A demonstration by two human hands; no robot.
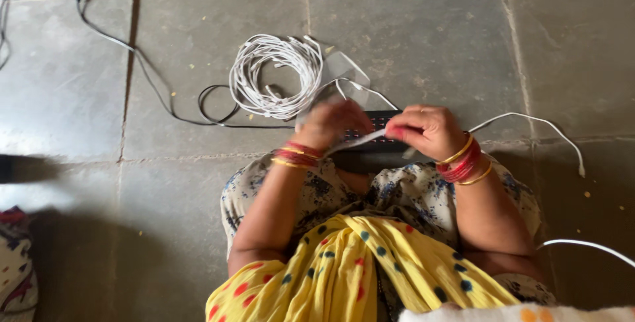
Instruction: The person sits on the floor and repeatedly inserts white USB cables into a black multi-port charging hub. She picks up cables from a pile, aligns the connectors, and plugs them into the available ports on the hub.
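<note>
Two hands work close together over one black box-shaped device [370,138] that lies on the stone floor [423,38] just in front of the person's knees. The left hand [329,123] is blurred; its grip looks closed around one end of a thin white strip [360,140], though the fingers cannot be told apart. The right hand [426,130] pinches the other end of the same strip, its grip narrow, thumb and forefinger pressed together. The strip spans the short gap between the two grips, directly above the black device.

Just beyond the left grip lies one coiled bundle of white cables [274,77], many loops wound together. One loose white cable [529,123] runs away from the right grip along the floor. One black cord [152,84] trails off beyond the left grip, passing beside the bundle. Each wrist carries a stack of red and gold bangles [463,162].
</note>
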